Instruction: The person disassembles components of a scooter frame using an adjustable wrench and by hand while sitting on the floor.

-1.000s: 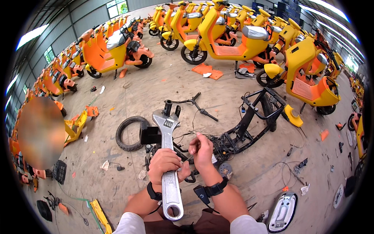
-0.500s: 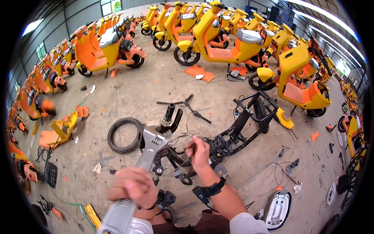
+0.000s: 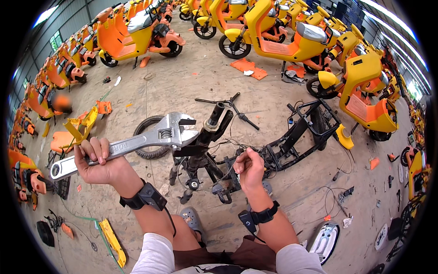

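My left hand (image 3: 101, 165) is closed around the handle of a large silver adjustable wrench (image 3: 141, 140), held nearly level with its jaws to the right. The jaws are beside the upright steering tube (image 3: 215, 119) of a stripped black scooter frame (image 3: 286, 144); whether they touch it, I cannot tell. My right hand (image 3: 250, 171) is raised over the frame's front part, its fingers curled together. Anything inside them is hidden. Below the wrench, the dark front fork (image 3: 194, 165) leans toward me.
A black tyre (image 3: 150, 152) lies behind the wrench. A detached handlebar (image 3: 241, 116) rests beyond the steering tube. Yellow-orange body panels (image 3: 84, 125), cables and a white-and-black oval part (image 3: 325, 242) are scattered on the floor. Rows of yellow-orange scooters (image 3: 278, 43) stand farther back.
The wrench has swung from slanting up toward the frame to nearly level, its jaws now by the steering tube. My left hand has moved left and outward. My right hand has shifted slightly right.
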### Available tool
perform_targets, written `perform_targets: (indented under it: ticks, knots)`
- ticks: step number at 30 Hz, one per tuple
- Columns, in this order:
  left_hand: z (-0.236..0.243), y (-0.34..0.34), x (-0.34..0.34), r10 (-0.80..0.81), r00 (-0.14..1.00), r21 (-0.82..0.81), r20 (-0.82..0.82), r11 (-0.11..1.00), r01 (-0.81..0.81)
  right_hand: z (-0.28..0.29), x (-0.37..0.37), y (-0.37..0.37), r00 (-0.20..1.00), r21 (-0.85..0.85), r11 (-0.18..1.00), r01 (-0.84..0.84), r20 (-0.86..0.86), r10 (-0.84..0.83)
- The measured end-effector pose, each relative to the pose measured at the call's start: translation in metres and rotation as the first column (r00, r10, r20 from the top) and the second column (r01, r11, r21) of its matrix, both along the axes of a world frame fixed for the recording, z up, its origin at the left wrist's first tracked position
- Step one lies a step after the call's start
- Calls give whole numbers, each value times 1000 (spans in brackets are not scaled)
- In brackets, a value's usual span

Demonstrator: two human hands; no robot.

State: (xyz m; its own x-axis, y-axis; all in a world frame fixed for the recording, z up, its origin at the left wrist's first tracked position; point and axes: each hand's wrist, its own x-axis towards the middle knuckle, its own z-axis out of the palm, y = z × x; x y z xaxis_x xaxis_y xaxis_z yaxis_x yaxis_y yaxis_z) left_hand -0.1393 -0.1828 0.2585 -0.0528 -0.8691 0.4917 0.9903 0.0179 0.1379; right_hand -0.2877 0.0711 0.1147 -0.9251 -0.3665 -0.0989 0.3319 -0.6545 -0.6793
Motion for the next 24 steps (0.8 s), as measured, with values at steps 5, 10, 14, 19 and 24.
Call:
perform_targets:
  ticks: [5, 10, 14, 19, 24]
  knots:
    - [-17, -2, -28, -15, 999, 52, 51, 999, 13, 1, -3, 2, 1000, 13, 1000, 2, -3, -2]
    - [-24, -12, -54, -57, 998, 52, 10, 997, 57, 2, -5, 6, 1000, 21, 1000, -19, -13, 19]
    - [-22, -30, -69, -166, 983, 33, 82, 986, 164, 2, -6, 6, 1000, -33, 999, -22, -1, 22]
    - [-24, -56, -93, -333, 934, 74, 129, 943, 326, 7, -5, 6, 1000, -41, 999, -16, -3, 16]
    - [-33, -74, -108, -492, 856, 196, 158, 865, 461, 7, -5, 8, 999, -36, 999, -25, -32, 24]
